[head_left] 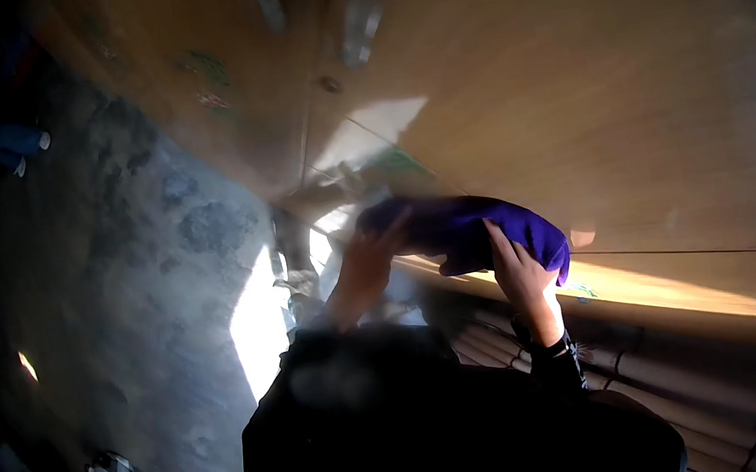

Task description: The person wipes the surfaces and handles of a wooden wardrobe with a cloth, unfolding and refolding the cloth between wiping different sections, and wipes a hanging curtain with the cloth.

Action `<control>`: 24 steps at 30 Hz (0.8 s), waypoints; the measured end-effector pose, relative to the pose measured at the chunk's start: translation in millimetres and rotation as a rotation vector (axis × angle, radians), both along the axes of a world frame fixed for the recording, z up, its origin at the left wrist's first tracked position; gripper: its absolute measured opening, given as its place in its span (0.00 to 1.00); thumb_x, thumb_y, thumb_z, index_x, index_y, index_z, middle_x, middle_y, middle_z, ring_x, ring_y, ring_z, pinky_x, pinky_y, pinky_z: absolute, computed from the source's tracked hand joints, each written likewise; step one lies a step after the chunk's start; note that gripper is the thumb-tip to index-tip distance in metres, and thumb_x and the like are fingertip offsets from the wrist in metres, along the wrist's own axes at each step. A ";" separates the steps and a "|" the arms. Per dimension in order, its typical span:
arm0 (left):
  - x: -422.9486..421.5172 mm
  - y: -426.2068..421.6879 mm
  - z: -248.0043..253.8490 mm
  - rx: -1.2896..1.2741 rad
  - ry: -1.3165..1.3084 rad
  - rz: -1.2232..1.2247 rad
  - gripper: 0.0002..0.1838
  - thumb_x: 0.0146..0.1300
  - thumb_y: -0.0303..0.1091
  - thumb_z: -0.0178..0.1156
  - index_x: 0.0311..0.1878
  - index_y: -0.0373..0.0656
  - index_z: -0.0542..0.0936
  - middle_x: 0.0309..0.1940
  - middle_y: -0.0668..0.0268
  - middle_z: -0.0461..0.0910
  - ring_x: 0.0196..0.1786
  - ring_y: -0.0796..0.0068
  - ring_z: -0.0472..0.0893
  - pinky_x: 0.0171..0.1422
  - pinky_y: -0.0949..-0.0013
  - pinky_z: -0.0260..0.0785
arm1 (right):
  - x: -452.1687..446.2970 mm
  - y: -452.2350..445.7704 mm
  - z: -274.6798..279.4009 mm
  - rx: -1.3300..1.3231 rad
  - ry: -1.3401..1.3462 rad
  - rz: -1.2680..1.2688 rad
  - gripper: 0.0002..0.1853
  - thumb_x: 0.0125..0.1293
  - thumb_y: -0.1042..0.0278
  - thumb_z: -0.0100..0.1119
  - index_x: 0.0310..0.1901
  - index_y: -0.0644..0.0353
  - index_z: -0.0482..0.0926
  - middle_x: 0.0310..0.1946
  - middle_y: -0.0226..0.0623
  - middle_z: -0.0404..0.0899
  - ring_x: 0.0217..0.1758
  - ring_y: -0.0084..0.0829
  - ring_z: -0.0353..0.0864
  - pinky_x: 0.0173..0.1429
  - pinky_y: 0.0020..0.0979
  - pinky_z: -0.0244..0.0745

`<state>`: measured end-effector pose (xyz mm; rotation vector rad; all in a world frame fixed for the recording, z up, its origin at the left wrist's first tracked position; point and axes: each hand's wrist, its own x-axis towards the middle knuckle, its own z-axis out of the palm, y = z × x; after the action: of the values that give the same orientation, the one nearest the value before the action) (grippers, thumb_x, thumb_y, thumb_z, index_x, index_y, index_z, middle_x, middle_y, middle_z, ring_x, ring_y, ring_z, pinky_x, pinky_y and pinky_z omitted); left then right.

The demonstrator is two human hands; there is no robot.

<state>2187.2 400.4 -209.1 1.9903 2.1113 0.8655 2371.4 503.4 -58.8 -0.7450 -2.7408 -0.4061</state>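
Two bare hands, soft purple cloth [464, 223] bunched into long, drooping shape between them, centre of frame, over smooth, glossy wooden table [649, 88]. Right hand [523, 275] grips cloth's right end, wrist rising from dark sleeve [556, 368]. Left hand [367, 262], blurred, holds left end, angled toward upper right. Mottled grey floor [125, 244] at left; rounded brown slats [695, 394] lower right.

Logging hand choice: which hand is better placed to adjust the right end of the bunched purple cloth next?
Likely the right hand: it touches the purple cloth near that end; the left hand is at the opposite end.
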 end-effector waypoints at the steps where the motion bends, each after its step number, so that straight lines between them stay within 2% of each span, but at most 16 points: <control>1: -12.0 -2.5 -4.3 0.003 0.012 -0.003 0.20 0.49 0.26 0.53 0.49 0.41 0.77 0.68 0.65 0.56 0.44 0.65 0.73 0.61 0.60 0.60 | -11.8 -4.6 4.4 -0.009 -0.069 -0.024 0.24 0.56 0.73 0.53 0.57 0.44 0.72 0.37 0.23 0.79 0.33 0.26 0.76 0.37 0.28 0.71; 2: -27.9 -4.0 -12.5 0.028 -0.028 0.083 0.21 0.49 0.27 0.54 0.50 0.40 0.76 0.68 0.65 0.56 0.46 0.65 0.73 0.61 0.59 0.60 | -28.0 -7.8 5.2 -0.024 -0.142 -0.049 0.29 0.53 0.76 0.51 0.60 0.46 0.68 0.42 0.26 0.78 0.42 0.30 0.78 0.46 0.31 0.73; 3: -46.0 -7.7 -18.2 0.050 -0.069 0.165 0.21 0.49 0.27 0.54 0.51 0.40 0.75 0.69 0.64 0.55 0.48 0.64 0.72 0.61 0.57 0.60 | -47.9 -9.8 8.3 -0.030 -0.135 -0.056 0.29 0.53 0.76 0.51 0.60 0.46 0.68 0.42 0.26 0.78 0.42 0.30 0.78 0.46 0.31 0.73; 4: -67.4 -14.3 -6.6 -0.078 -0.056 0.120 0.22 0.49 0.28 0.56 0.51 0.37 0.74 0.69 0.62 0.54 0.50 0.62 0.71 0.62 0.56 0.59 | -68.3 -9.6 10.0 -0.049 -0.145 -0.037 0.30 0.52 0.76 0.50 0.60 0.46 0.68 0.40 0.26 0.78 0.42 0.30 0.78 0.45 0.31 0.72; 5: -67.0 -24.3 7.6 -0.079 -0.020 0.101 0.22 0.49 0.28 0.56 0.51 0.37 0.74 0.69 0.62 0.54 0.50 0.62 0.71 0.62 0.56 0.59 | -63.6 -13.8 9.4 -0.065 -0.131 -0.025 0.30 0.52 0.76 0.50 0.60 0.46 0.68 0.39 0.26 0.78 0.42 0.30 0.78 0.44 0.31 0.72; 7: -115.0 -33.8 28.9 -0.038 0.094 0.131 0.23 0.49 0.29 0.57 0.51 0.33 0.72 0.69 0.61 0.54 0.52 0.59 0.70 0.62 0.56 0.58 | -104.2 -8.6 7.2 -0.077 -0.091 -0.011 0.30 0.52 0.75 0.50 0.60 0.47 0.68 0.40 0.27 0.78 0.45 0.33 0.77 0.48 0.34 0.71; 8: -125.7 -41.8 30.2 -0.114 0.128 0.163 0.23 0.50 0.29 0.56 0.52 0.31 0.71 0.68 0.60 0.54 0.54 0.56 0.69 0.64 0.55 0.56 | -114.8 -7.7 6.8 -0.039 -0.081 0.040 0.30 0.52 0.75 0.50 0.61 0.47 0.68 0.42 0.29 0.78 0.47 0.34 0.76 0.49 0.34 0.71; 10: -157.1 -57.1 35.4 -0.078 0.141 0.195 0.24 0.50 0.28 0.56 0.52 0.31 0.71 0.68 0.59 0.54 0.55 0.55 0.69 0.65 0.54 0.55 | -147.6 -5.7 6.2 -0.015 -0.078 0.101 0.30 0.53 0.75 0.50 0.61 0.50 0.67 0.46 0.34 0.77 0.51 0.37 0.74 0.54 0.36 0.68; 12: -170.9 -68.1 30.2 -0.017 0.112 0.256 0.24 0.50 0.27 0.55 0.53 0.30 0.70 0.68 0.56 0.53 0.56 0.52 0.68 0.67 0.52 0.52 | -170.1 -6.4 6.5 -0.011 -0.045 0.144 0.30 0.53 0.75 0.50 0.62 0.50 0.66 0.46 0.34 0.76 0.52 0.37 0.74 0.55 0.36 0.68; 13: -180.9 -75.8 22.8 -0.067 -0.034 0.290 0.23 0.50 0.28 0.55 0.52 0.31 0.71 0.68 0.55 0.54 0.57 0.50 0.68 0.67 0.51 0.53 | -186.7 -7.2 7.9 -0.015 -0.033 0.175 0.30 0.53 0.75 0.50 0.62 0.50 0.66 0.46 0.35 0.76 0.52 0.37 0.73 0.55 0.35 0.68; 15: -194.2 -86.2 39.1 0.011 0.098 0.327 0.21 0.50 0.28 0.55 0.49 0.31 0.71 0.68 0.54 0.54 0.55 0.49 0.69 0.66 0.49 0.54 | -203.3 -5.1 -3.2 -0.099 0.002 0.202 0.30 0.54 0.76 0.49 0.62 0.50 0.66 0.47 0.36 0.76 0.52 0.38 0.74 0.54 0.35 0.69; 17: -223.9 -92.5 39.4 -0.099 0.111 0.430 0.19 0.50 0.28 0.55 0.46 0.32 0.71 0.68 0.53 0.54 0.54 0.48 0.70 0.65 0.48 0.55 | -231.3 0.6 -22.9 -0.158 -0.040 0.249 0.30 0.55 0.77 0.47 0.63 0.50 0.65 0.47 0.37 0.76 0.50 0.38 0.75 0.53 0.35 0.70; 18: -234.5 -99.5 48.2 -0.110 0.136 0.431 0.18 0.50 0.27 0.54 0.46 0.32 0.70 0.67 0.51 0.54 0.54 0.47 0.70 0.65 0.47 0.55 | -237.3 -1.8 -22.8 -0.218 -0.159 0.219 0.29 0.56 0.78 0.46 0.62 0.50 0.66 0.47 0.38 0.76 0.49 0.38 0.76 0.53 0.34 0.70; 22: -294.0 -112.4 63.9 -0.143 0.118 0.520 0.19 0.51 0.27 0.54 0.48 0.29 0.69 0.67 0.50 0.54 0.53 0.38 0.67 0.64 0.46 0.55 | -305.7 -4.0 -19.8 -0.178 0.051 0.363 0.27 0.58 0.77 0.46 0.62 0.52 0.66 0.49 0.40 0.75 0.52 0.37 0.75 0.57 0.34 0.69; 23: -314.7 -109.8 69.9 -0.065 0.186 0.524 0.20 0.51 0.26 0.55 0.48 0.28 0.69 0.67 0.49 0.53 0.55 0.38 0.66 0.64 0.46 0.54 | -330.2 0.2 -22.1 -0.171 0.095 0.357 0.27 0.58 0.77 0.46 0.62 0.52 0.66 0.49 0.40 0.75 0.52 0.37 0.75 0.57 0.34 0.69; 24: -336.4 -106.5 76.9 -0.037 0.204 0.524 0.20 0.51 0.26 0.55 0.48 0.29 0.68 0.67 0.48 0.53 0.56 0.38 0.65 0.64 0.46 0.54 | -349.0 -2.1 -27.7 -0.513 0.258 0.319 0.26 0.60 0.76 0.47 0.62 0.51 0.66 0.50 0.40 0.75 0.54 0.37 0.74 0.58 0.34 0.68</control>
<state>1850.9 293.9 -132.2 1.5809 2.8084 0.6947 2022.4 501.3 -86.5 -0.4110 -2.6590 0.4449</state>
